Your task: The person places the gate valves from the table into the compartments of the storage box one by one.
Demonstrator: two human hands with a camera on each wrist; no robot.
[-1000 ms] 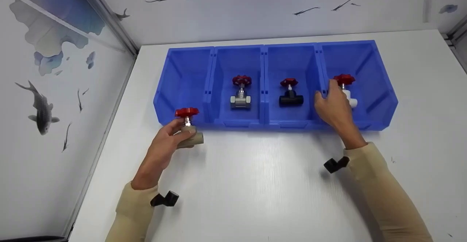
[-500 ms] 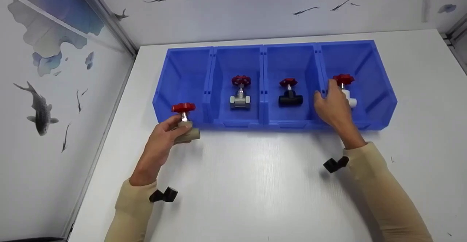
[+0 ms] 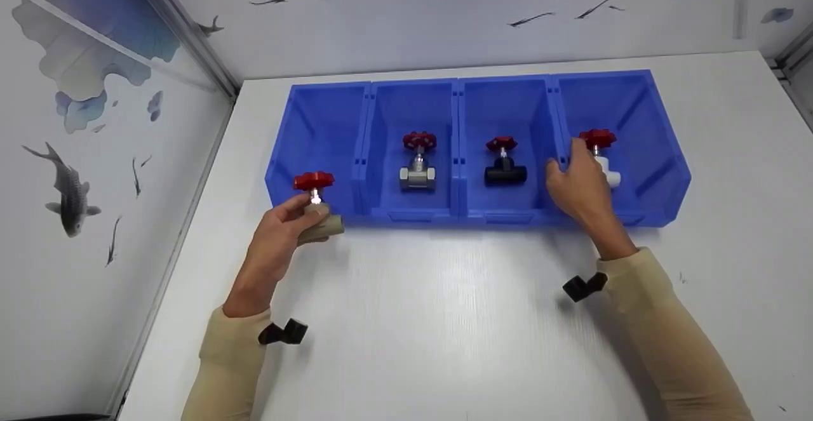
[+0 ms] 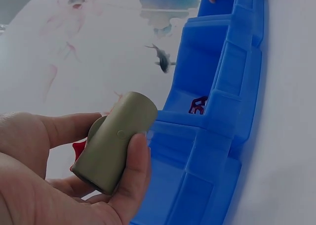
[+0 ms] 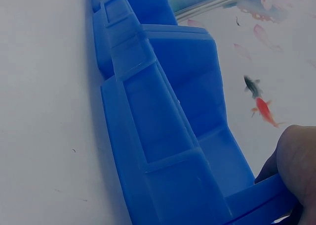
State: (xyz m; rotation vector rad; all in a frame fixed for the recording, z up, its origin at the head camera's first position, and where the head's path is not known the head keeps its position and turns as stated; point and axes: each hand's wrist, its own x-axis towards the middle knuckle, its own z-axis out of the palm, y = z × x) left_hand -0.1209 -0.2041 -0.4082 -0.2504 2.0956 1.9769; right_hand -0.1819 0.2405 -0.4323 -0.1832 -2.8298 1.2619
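In the head view my left hand pinches a beige pipe valve with a red handwheel, held upright over the front edge of the leftmost blue bin. The left wrist view shows the thumb and fingers around the tube-shaped body of this valve; its handwheel is mostly hidden. My right hand grips the wall between the two right-hand bins. In the right wrist view that wall passes between its thumb and fingers. Just beyond the hand stands a white valve with a red handwheel, partly covered.
Several blue bins are joined in a row on the white table. A silver metal valve stands in the second bin, a black valve in the third. Panels printed with fish rise behind and at the left.
My left hand has moved the beige valve forward and slightly left, so its handwheel now overlaps the leftmost bin more. The right hand has stayed on the bin wall.
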